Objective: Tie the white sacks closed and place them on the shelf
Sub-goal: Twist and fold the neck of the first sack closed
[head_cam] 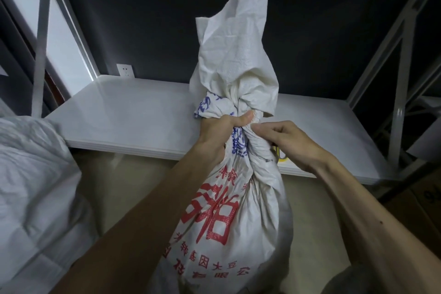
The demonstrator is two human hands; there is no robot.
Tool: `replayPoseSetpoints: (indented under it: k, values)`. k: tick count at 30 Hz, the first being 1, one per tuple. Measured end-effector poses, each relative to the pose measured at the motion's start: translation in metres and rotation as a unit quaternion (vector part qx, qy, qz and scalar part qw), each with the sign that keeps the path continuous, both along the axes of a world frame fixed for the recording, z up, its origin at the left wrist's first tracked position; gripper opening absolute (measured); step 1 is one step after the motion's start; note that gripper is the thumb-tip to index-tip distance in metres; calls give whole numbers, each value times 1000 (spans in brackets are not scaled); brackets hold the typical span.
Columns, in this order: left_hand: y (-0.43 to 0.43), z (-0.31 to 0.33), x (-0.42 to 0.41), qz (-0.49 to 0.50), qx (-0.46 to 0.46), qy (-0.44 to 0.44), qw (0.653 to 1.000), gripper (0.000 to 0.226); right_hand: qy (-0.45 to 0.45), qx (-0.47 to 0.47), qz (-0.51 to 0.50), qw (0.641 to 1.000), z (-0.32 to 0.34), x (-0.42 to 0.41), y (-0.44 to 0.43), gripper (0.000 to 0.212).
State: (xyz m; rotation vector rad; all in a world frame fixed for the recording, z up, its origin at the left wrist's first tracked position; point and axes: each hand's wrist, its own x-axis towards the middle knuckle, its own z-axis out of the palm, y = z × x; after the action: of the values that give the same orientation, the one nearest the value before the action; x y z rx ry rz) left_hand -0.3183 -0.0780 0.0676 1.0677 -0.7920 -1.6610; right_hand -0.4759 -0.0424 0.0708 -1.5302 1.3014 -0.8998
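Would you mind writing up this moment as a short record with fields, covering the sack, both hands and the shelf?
sack: white sack with red and blue print, upright, neck gathered, loose top standing above the hands
left hand: left hand fisted around the neck, thumb on top
right hand: right hand pinching the gathered fabric beside the left hand
shelf: white shelf behind the sack, board bare where visible
other sack: second white sack at lower left, untouched
tie status: cannot tell whether a knot is finished
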Motion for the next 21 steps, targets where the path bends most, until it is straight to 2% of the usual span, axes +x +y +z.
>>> replayPoseSetpoints:
  k: [5, 7, 9, 12, 15, 21]
  values:
    - [-2, -4, -2, 37, -15, -7, 999, 36, 17, -83, -89, 992, -9, 15, -1, 54]
    - [-3, -5, -2, 16, -12, -14, 1000, 40, 81, -130, -121, 981, -12, 17, -1, 52]
    - [-3, -6, -3, -12, -3, -29, 1000, 43, 207, -201, -178, 941, -13, 19, 1, 50]
    - [-1, -7, -4, -31, 23, -39, 998, 43, 360, -302, -255, 845, -15, 24, 2, 46]
    - [-1, -7, -3, -23, 26, -40, 999, 61, 438, -342, -266, 788, -21, 25, -4, 42]
    - [2, -7, -1, -16, 4, -28, 999, 37, 524, -383, -233, 724, -19, 31, -6, 40]
